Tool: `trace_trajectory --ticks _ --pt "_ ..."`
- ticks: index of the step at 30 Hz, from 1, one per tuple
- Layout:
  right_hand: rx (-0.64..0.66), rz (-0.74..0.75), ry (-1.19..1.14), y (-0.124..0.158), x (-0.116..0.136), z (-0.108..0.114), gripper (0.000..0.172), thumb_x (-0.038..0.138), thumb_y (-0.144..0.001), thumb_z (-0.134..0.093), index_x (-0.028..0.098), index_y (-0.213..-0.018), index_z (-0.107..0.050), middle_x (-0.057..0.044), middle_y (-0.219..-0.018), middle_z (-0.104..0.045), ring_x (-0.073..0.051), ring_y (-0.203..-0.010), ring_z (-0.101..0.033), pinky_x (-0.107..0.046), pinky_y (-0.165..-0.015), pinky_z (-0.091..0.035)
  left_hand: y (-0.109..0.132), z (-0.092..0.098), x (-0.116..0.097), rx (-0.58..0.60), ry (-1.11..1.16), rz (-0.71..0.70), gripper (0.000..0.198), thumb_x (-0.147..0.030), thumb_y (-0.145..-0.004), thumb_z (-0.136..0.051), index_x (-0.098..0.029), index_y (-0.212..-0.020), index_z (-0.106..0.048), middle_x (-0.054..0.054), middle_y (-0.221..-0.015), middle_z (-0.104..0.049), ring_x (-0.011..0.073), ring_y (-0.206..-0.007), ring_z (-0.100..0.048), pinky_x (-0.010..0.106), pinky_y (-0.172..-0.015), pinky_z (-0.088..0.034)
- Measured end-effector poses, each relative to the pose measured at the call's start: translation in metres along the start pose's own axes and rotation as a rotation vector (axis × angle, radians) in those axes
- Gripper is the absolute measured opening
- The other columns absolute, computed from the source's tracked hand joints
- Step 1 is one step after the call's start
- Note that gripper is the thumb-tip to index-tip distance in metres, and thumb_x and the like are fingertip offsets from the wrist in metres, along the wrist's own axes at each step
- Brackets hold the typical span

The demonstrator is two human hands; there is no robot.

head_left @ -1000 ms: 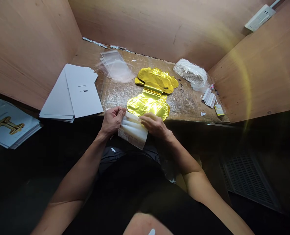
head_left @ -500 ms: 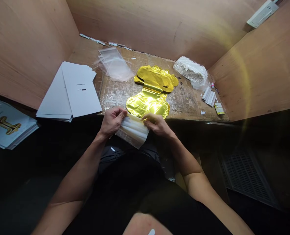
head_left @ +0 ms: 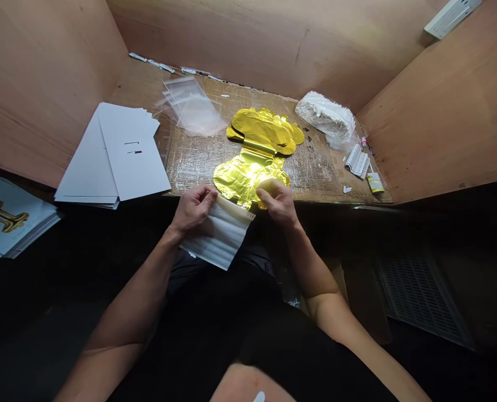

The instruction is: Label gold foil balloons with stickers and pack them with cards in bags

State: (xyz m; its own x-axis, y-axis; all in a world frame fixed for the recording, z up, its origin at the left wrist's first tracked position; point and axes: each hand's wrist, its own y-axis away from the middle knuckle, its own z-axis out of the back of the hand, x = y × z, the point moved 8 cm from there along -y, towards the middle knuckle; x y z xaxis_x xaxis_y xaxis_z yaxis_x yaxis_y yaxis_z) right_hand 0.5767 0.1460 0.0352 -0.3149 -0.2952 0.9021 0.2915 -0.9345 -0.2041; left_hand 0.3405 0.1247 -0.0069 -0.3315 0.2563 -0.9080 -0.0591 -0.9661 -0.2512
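Left hand: my left hand [head_left: 193, 211] pinches the top edge of a folded white sheet [head_left: 218, 234], fingers clenched on it.
Right hand: my right hand [head_left: 276, 203] is off the sheet, fingers loosely curled just above the lower end of a gold foil balloon [head_left: 242, 177]. I cannot tell whether it touches the foil or grips anything.
Sheet: it hangs from my left hand, over my lap, its near corner just beside my right hand.
Balloon: lies flat on the bench [head_left: 192, 167], folded into two lobes, right in front of my hands.
Bench, left: a stack of white cards [head_left: 131, 153], with clear bags [head_left: 190, 106] behind it.
Bench, right: a white bundle in plastic [head_left: 326, 117], a small leaflet pile [head_left: 357, 162] and a small yellow-and-white box [head_left: 375, 182].
Far left: printed sheets [head_left: 9, 218] showing a gold shape.
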Motion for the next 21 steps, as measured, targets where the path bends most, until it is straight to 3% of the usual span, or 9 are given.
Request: trace_trajectory --ticks 2,4,7,10,13,17,21 --pt "0.071 -0.099 0.111 -0.014 -0.012 -0.007 0.023 0.04 -0.099 -0.068 0.018 -0.092 -0.068 -0.003 -0.083 -0.068 -0.015 -0.072 -0.058 -0.029 -0.068 -0.048 0.001 -0.019 -0.007 0.165 -0.138 -0.17 0.029 -0.041 -0.103 -0.059 -0.02 -0.087 -0.071 0.012 -0.128 -0.079 0.0288 -0.12 -0.073 0.042 -0.104 -0.054" --pt "0.172 -0.162 0.317 -0.027 -0.022 -0.02 0.018 0.032 -0.097 -0.069 0.017 -0.087 -0.07 -0.003 -0.082 -0.071 -0.016 -0.075 -0.06 -0.03 -0.074 -0.047 0.004 -0.038 -0.006 0.298 -0.284 -0.265 0.027 -0.036 -0.105 -0.056 -0.021 -0.089 -0.071 0.012 -0.148 -0.07 0.0327 -0.144 -0.061 0.051 -0.119 -0.042" --pt "0.252 -0.241 0.682 -0.037 -0.034 -0.026 0.02 0.03 -0.097 -0.072 0.018 -0.081 -0.071 -0.007 -0.082 -0.074 -0.021 -0.082 -0.064 -0.035 -0.084 -0.045 0.004 -0.05 0.005 0.334 -0.43 -0.272 0.026 -0.031 -0.108 -0.052 -0.022 -0.091 -0.071 0.009 -0.152 -0.069 0.0324 -0.149 -0.057 0.055 -0.119 -0.035" --pt "0.188 -0.314 0.912 -0.035 -0.039 -0.006 0.024 0.037 -0.097 -0.076 0.019 -0.081 -0.07 -0.011 -0.082 -0.072 -0.026 -0.086 -0.065 -0.039 -0.088 -0.042 0.006 -0.052 0.011 0.318 -0.441 -0.28 0.028 -0.031 -0.109 -0.052 -0.021 -0.089 -0.069 0.008 -0.152 -0.068 0.0306 -0.148 -0.058 0.052 -0.114 -0.035" --pt "0.111 -0.215 0.936 -0.033 -0.034 0.011 0.025 0.039 -0.102 -0.072 0.019 -0.086 -0.07 -0.011 -0.087 -0.072 -0.026 -0.09 -0.063 -0.039 -0.093 -0.039 0.007 -0.051 0.012 0.326 -0.437 -0.307 0.029 -0.031 -0.108 -0.053 -0.021 -0.086 -0.068 0.007 -0.153 -0.067 0.0305 -0.149 -0.057 0.052 -0.112 -0.035" --pt "0.326 0.051 0.805 -0.032 -0.035 -0.011 0.03 0.045 -0.104 -0.07 0.018 -0.092 -0.069 -0.009 -0.099 -0.071 -0.023 -0.098 -0.059 -0.036 -0.094 -0.035 0.008 -0.048 0.004 0.313 -0.468 -0.342 0.026 -0.029 -0.11 -0.053 -0.022 -0.091 -0.069 0.006 -0.153 -0.068 0.031 -0.149 -0.058 0.053 -0.111 -0.037" --pt "0.439 0.057 0.662 -0.034 -0.042 -0.025 0.036 0.037 -0.109 -0.056 0.017 -0.08 -0.065 -0.004 -0.083 -0.063 -0.017 -0.084 -0.052 -0.03 -0.081 -0.035 0.016 -0.058 -0.014 0.3 -0.478 -0.444 0.025 -0.03 -0.11 -0.055 -0.021 -0.092 -0.071 0.009 -0.158 -0.063 0.032 -0.156 -0.05 0.053 -0.117 -0.037"
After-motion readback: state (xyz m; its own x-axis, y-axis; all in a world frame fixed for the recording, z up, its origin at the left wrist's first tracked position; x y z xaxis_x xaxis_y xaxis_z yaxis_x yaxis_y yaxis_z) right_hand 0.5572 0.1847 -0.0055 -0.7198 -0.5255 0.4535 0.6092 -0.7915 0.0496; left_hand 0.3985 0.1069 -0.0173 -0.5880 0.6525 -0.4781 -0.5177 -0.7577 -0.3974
